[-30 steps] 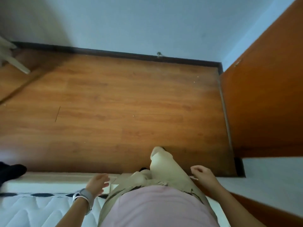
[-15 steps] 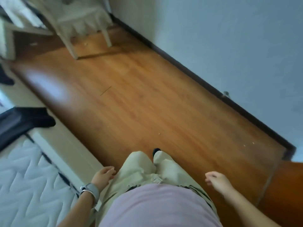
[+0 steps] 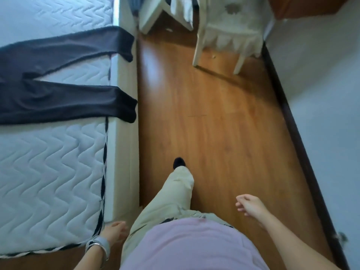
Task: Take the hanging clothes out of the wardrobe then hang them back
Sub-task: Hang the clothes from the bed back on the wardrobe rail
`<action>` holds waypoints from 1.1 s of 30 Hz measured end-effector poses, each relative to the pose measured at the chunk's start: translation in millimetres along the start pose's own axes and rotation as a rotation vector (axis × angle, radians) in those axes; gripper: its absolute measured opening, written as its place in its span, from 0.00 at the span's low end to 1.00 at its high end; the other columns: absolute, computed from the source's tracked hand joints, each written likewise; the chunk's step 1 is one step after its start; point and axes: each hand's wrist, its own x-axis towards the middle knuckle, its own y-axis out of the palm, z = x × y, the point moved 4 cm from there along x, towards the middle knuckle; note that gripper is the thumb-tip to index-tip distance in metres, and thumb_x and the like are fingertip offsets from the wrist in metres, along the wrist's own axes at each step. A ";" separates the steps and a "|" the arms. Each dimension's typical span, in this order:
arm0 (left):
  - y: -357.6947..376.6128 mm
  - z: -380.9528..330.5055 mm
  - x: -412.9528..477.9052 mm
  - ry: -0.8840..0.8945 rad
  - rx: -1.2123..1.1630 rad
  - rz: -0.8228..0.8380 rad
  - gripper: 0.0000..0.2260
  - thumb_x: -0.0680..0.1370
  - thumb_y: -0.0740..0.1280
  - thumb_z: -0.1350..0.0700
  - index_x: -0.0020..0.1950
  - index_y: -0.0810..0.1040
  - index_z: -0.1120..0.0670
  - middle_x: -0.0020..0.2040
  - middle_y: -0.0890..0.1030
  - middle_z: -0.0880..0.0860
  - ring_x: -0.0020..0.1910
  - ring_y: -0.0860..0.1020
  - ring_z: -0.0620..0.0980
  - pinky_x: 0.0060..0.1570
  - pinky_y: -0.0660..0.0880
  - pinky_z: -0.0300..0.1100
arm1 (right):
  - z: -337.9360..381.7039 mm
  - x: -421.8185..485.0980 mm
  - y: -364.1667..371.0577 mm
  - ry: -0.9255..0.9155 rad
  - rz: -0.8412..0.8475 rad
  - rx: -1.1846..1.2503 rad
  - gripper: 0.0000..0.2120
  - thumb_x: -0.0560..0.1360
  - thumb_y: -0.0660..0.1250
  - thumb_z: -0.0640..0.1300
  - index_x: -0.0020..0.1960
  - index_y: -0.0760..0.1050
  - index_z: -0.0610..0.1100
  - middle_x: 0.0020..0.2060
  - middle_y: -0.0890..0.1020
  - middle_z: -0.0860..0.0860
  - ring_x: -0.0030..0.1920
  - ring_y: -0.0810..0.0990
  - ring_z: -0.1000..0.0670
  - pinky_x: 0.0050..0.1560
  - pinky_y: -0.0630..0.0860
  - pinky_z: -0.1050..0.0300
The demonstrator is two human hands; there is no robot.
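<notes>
A pair of black trousers (image 3: 58,78) lies flat across the quilted white mattress (image 3: 48,172) at the left, its leg ends hanging over the bed's edge. My left hand (image 3: 115,230) hangs by my hip near the mattress corner, fingers loosely curled and holding nothing, a grey watch on the wrist. My right hand (image 3: 250,205) swings over the wooden floor at the right, fingers relaxed and empty. The wardrobe is out of view.
A wooden floor (image 3: 214,123) runs between the bed and a pale wall with a dark skirting board (image 3: 292,123). A white chair with a frilled cover (image 3: 229,34) stands ahead, pale clothes (image 3: 183,8) hang beyond it. My leg in beige trousers steps forward.
The view has swung left from the wardrobe side and wall to the bed and chair. Both hands stay empty at my sides as I walk.
</notes>
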 end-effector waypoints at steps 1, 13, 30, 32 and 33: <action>4.9 -16.4 2.1 0.002 -0.023 0.021 0.12 0.79 0.59 0.64 0.59 0.73 0.68 0.41 0.76 0.58 0.34 0.71 0.51 0.29 0.70 0.40 | 29.3 10.7 -4.3 -0.028 0.003 -0.010 0.08 0.78 0.58 0.42 0.51 0.74 0.42 0.40 0.79 0.48 0.37 0.77 0.51 0.33 0.67 0.60; 7.2 -248.1 14.9 0.195 -0.327 0.010 0.07 0.80 0.58 0.57 0.55 0.73 0.56 0.51 0.77 0.57 0.52 0.75 0.55 0.52 0.70 0.46 | 257.3 96.1 -33.3 -0.110 0.072 -0.184 0.08 0.78 0.59 0.42 0.52 0.75 0.40 0.40 0.79 0.47 0.39 0.77 0.49 0.39 0.70 0.56; 16.2 -449.1 36.0 0.024 -0.758 -0.173 0.07 0.79 0.60 0.59 0.55 0.74 0.58 0.44 0.78 0.55 0.45 0.75 0.52 0.44 0.71 0.42 | 602.7 272.9 -80.2 -0.174 0.096 -0.652 0.09 0.77 0.60 0.40 0.49 0.77 0.36 0.32 0.78 0.46 0.30 0.72 0.48 0.30 0.66 0.60; 5.1 -460.8 36.4 0.026 -0.789 -0.212 0.09 0.80 0.59 0.57 0.57 0.73 0.56 0.50 0.78 0.55 0.50 0.75 0.51 0.43 0.69 0.41 | 653.5 281.6 -52.4 -0.243 0.138 -0.703 0.08 0.77 0.61 0.41 0.50 0.76 0.38 0.34 0.79 0.46 0.32 0.74 0.49 0.30 0.67 0.60; 1.2 -460.9 39.5 0.008 -0.807 -0.229 0.10 0.80 0.58 0.57 0.59 0.73 0.56 0.53 0.78 0.55 0.51 0.75 0.51 0.44 0.69 0.41 | 676.7 283.8 -35.9 -0.276 0.164 -0.717 0.08 0.77 0.61 0.41 0.51 0.76 0.39 0.35 0.79 0.47 0.33 0.75 0.49 0.30 0.67 0.60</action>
